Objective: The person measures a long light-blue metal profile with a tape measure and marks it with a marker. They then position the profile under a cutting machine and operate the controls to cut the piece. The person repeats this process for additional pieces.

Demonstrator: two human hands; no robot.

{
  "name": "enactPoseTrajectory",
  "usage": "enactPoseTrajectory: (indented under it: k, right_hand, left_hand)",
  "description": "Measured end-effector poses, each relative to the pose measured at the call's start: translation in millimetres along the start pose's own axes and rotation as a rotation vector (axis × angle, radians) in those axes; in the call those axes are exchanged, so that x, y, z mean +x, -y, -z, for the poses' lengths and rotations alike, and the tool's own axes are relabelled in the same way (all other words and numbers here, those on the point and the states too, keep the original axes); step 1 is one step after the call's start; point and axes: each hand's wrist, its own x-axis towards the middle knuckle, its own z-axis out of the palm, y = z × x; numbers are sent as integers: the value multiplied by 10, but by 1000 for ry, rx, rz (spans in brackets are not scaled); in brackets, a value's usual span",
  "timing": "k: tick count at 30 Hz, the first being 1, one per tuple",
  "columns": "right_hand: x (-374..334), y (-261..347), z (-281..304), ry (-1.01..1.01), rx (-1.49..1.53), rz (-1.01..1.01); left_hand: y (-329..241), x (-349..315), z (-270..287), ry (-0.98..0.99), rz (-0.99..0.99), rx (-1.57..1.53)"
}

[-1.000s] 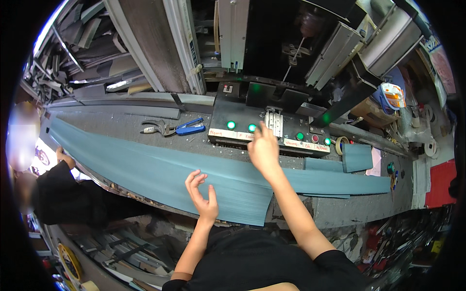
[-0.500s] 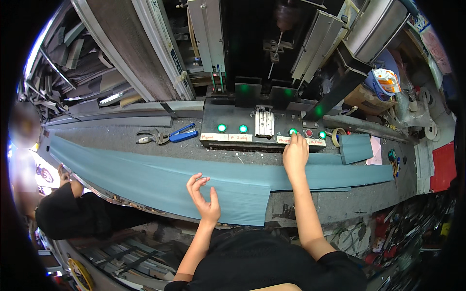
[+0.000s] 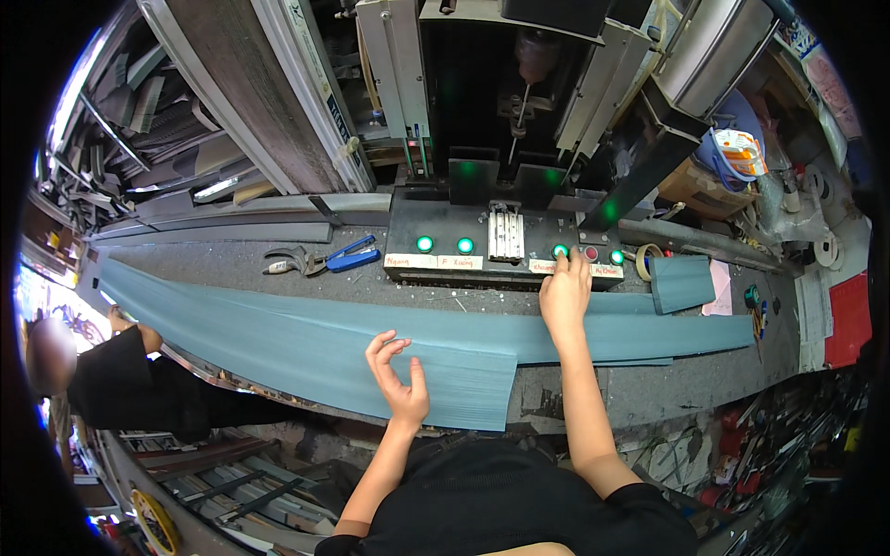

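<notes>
My right hand (image 3: 565,298) reaches the front of the black control box (image 3: 436,215), its fingertips at a lit green push button (image 3: 560,251) beside a red one (image 3: 591,253). Nothing shows in its grasp. Over a long blue-green pleated strip (image 3: 315,338) hangs my left hand (image 3: 400,380), empty, fingers loosely curled and thumb apart. The strip spans the bench, with more layers of it to the right. Behind the box stands a machine with a vertical spindle and thin rod (image 3: 522,107).
Pliers (image 3: 297,260) and a blue-handled tool (image 3: 352,255) lie left of the box. A tape roll (image 3: 648,262), a folded blue-green piece (image 3: 681,284) and pink paper (image 3: 718,287) lie right. Another person (image 3: 130,380) is at the far left. Metal profiles (image 3: 250,107) lean behind.
A dark block and pale plate have come down into view at the machine's top. My left hand has shifted slightly right; my right hand stays at the buttons. The other person has moved.
</notes>
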Motion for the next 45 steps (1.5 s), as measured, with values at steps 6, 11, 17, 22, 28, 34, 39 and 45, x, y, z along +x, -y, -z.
enactPoseTrajectory:
  k: [6,11,17,22,28,34,39,45]
  right_hand:
    - [14,60,-33,-88,-13,81]
    - [54,36,-65,-57,-23,62]
    - [71,59,-58,-35,-4,50]
    - [69,54,-61,-73,18,68]
    - [71,43,-42,-54,26,68]
    - [79,48,-31,-47,30,69]
    - [87,41,-38,-64,23,80]
    - [86,31,-43,-60,34,83]
  left_hand:
    - [-2,-23,-11,4,-4,-1]
    - [4,-30,-21,-2,-12,1]
    - [4,-29,-36,-7,-9,-22]
    - [14,-26,-30,-4,-13,-10]
    - [21,-38,-15,40,-30,12]
    - [21,-63,-24,47,-35,6]
    - [12,-77,-33,12,-15,-22]
    - [13,-78,-27,31,-34,-13]
